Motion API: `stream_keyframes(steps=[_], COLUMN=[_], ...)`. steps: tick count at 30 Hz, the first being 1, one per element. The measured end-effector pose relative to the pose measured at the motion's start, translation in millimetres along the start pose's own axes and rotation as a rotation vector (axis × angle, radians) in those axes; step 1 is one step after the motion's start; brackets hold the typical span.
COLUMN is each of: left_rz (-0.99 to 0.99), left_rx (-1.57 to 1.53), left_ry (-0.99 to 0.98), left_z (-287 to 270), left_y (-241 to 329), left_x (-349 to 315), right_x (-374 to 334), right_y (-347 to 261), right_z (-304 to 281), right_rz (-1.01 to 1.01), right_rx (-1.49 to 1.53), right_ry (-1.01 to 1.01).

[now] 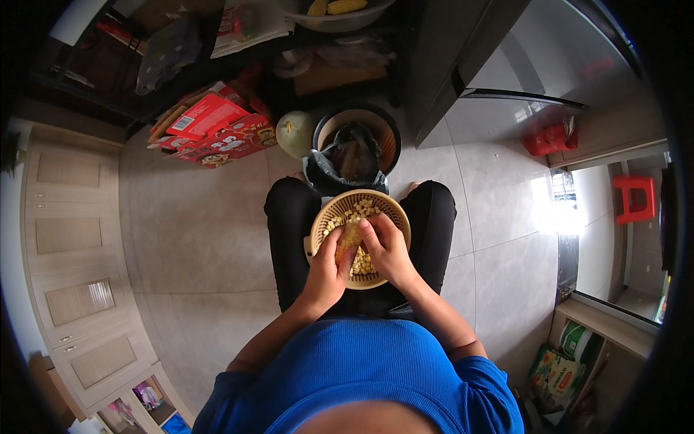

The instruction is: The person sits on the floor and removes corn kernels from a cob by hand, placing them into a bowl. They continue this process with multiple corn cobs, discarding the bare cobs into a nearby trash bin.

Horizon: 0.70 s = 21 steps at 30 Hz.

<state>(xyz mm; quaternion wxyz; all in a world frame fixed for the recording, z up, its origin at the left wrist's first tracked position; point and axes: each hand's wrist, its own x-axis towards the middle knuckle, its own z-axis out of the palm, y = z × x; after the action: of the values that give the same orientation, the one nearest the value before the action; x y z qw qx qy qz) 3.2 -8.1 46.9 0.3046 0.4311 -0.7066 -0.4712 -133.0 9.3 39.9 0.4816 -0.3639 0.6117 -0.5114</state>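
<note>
An ear of corn (pixel 348 239) is held slantwise over a tan slotted basket (pixel 316 230) on my lap. My left hand (pixel 330 267) wraps round the lower part of the cob. At its upper end, my right hand (pixel 386 249) grips the corn, the thumb pressed against the kernels. Loose pale-yellow kernels (pixel 363 265) lie in the basket below and around the cob. Part of the ear is hidden by my fingers.
Beyond my knees stands a round bin (pixel 391 137) with a dark plastic bag (pixel 323 172) at its front. A pale green melon-like fruit (pixel 295 134) and a red carton (pixel 217 130) are to its left. Corn ears (pixel 347 6) lie in a bowl on the shelf.
</note>
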Motion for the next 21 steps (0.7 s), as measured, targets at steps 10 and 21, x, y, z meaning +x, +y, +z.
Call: stream_keyframes(steps=[10, 21], left_rz=[0.058, -0.078], left_rx=[0.139, -0.135], left_ry=[0.020, 0.009], left_z=[1, -3], left_y=[4, 18], left_x=[2, 9], right_x=[1, 1], right_y=[-7, -14], right_z=[-1, -11], right_rz=[-0.048, 0.199], right_rx=[-0.003, 0.521], right_ry=[0.010, -0.077])
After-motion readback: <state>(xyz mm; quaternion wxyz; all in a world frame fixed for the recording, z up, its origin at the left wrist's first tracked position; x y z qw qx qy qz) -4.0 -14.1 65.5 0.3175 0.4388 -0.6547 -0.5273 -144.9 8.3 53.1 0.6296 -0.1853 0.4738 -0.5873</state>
